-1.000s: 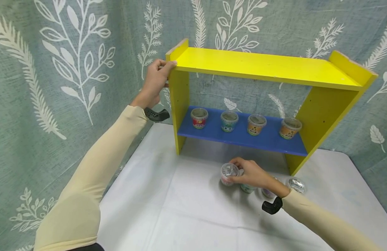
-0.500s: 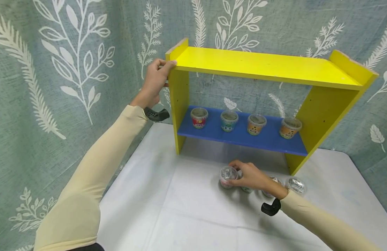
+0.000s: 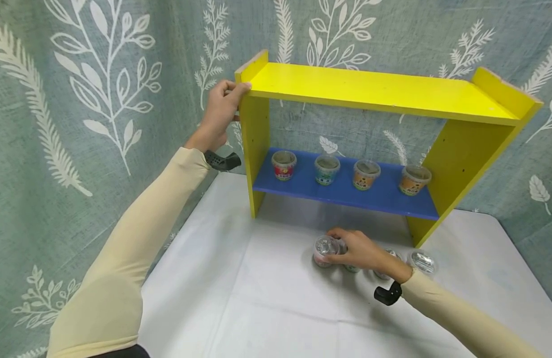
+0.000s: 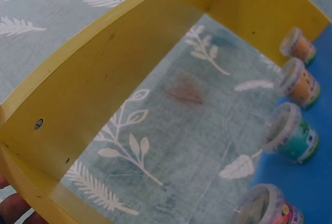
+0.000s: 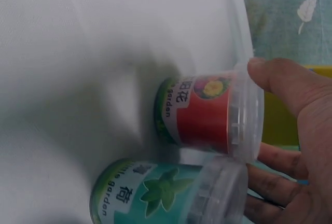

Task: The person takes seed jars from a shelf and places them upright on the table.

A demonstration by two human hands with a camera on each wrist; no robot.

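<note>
My left hand [image 3: 220, 114] grips the upper left corner of a yellow shelf unit [image 3: 370, 92], its thumb on the front edge. On the table, a small red-labelled plastic cup [image 5: 205, 112] with a clear lid stands upright, flower picture on its label. My right hand [image 3: 358, 248] holds this cup by the lid rim, thumb on one side and fingers on the other. Right beside it is a teal-labelled cup [image 5: 150, 190] with a leaf picture. In the head view my right hand partly covers that teal cup.
Along the blue shelf board [image 3: 298, 193] stand several similar cups: a red one [image 3: 283, 166], a teal one [image 3: 326, 170] and orange ones [image 3: 366, 175]. Two more lidded cups, one partly behind my wrist [image 3: 383, 273] and one farther right [image 3: 421, 262], stand on the white table [image 3: 267, 308].
The red cup has shifted slightly left and toward me in my right hand, then stayed about still. My left hand keeps its grip on the shelf corner.
</note>
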